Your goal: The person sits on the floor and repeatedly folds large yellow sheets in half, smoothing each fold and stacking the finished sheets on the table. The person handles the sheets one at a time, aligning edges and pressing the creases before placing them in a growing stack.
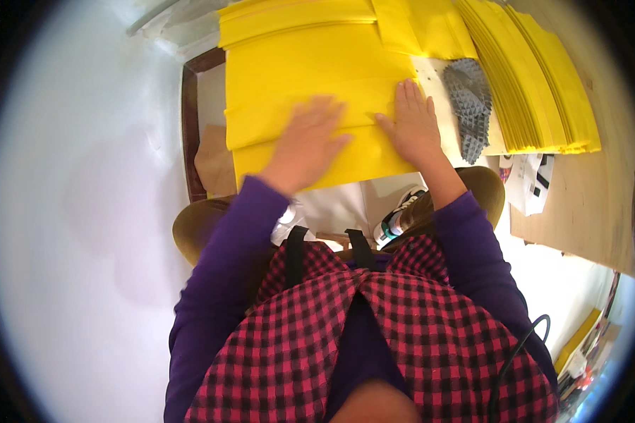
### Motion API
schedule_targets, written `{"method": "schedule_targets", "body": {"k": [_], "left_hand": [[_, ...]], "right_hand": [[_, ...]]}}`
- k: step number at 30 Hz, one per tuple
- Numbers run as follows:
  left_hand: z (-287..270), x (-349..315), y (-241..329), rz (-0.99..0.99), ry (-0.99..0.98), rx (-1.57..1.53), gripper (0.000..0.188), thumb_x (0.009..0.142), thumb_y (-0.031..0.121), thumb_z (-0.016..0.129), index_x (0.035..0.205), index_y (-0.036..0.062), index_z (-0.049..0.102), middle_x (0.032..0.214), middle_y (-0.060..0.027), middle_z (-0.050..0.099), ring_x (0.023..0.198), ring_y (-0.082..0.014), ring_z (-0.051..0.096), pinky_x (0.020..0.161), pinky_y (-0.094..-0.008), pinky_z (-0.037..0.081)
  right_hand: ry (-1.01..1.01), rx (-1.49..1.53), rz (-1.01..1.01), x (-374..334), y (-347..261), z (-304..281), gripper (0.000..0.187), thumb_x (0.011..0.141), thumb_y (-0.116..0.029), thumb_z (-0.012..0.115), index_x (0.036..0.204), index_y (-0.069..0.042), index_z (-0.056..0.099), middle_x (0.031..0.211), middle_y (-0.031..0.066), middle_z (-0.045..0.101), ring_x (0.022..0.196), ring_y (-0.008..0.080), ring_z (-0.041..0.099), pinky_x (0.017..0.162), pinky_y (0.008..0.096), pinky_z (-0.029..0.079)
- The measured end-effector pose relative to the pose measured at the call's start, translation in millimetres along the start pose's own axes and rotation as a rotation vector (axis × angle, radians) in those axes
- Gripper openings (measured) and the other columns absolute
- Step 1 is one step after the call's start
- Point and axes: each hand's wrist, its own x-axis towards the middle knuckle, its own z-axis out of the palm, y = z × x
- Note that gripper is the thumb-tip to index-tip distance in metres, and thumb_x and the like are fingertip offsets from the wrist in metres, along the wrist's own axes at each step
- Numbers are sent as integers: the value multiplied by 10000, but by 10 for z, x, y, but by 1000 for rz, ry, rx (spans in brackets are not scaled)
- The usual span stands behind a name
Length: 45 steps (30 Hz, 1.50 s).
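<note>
**A:** Where is the workpiece located?

**B:** The yellow cloth (296,74) is laid out in front of the person, on the far side of the knees (484,190). It is crossed by a fold line near its front edge, and further folded yellow layers (300,22) are seen at its far end.

**A:** How are the hands positioned?

**B:** They are held apart from each other, both palm down with the fingers extended. The left hand (307,144) is placed over the front middle of the cloth; its outline is blurred, so it cannot be told how firmly the cloth is pressed. The right hand (415,130) is laid at the right border of the cloth, with its thumb pointed inward.

**A:** What is found to the right?

**B:** A grey studded piece (467,106) is set on the wooden tabletop (571,204), just beside the right hand. Beyond it, a stack of folded yellow cloth (525,77) is arranged in many layers. A white bag (529,182) with black marks is partly hidden below this stack.

**A:** And to the left?

**B:** A brown sheet (215,161) is partly covered by the cloth. Farther left, a white wall (85,190) is seen.
</note>
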Motion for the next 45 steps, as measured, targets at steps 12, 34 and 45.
{"method": "schedule_targets", "body": {"k": [12,34,45], "left_hand": [[258,-88,-330,-415,64,262,604,973,431,397,1466,93,314,1529,-124,298,1425,-263,252,1135,-528,176],[100,-365,-578,-584,118,285,647,951,461,433,1459,76,323,1540,-103,278,1438,-230,212,1147,-521,142],[-48,-435,-655,-486,329,103,619,952,363,478,1459,58,297,1526,-158,278,1428,-312,209,1151,-520,129]], "right_hand": [[37,-9,-57,1,33,70,785,946,-556,378,1478,0,225,1559,164,192,1455,262,150,1168,477,104],[-41,88,-178,103,-506,49,769,948,-562,362,1481,-21,244,1559,147,209,1452,265,161,1168,441,131],[80,133,-19,25,166,-106,659,937,-440,484,1416,-8,351,1490,180,329,1399,299,274,1134,452,219]]}}
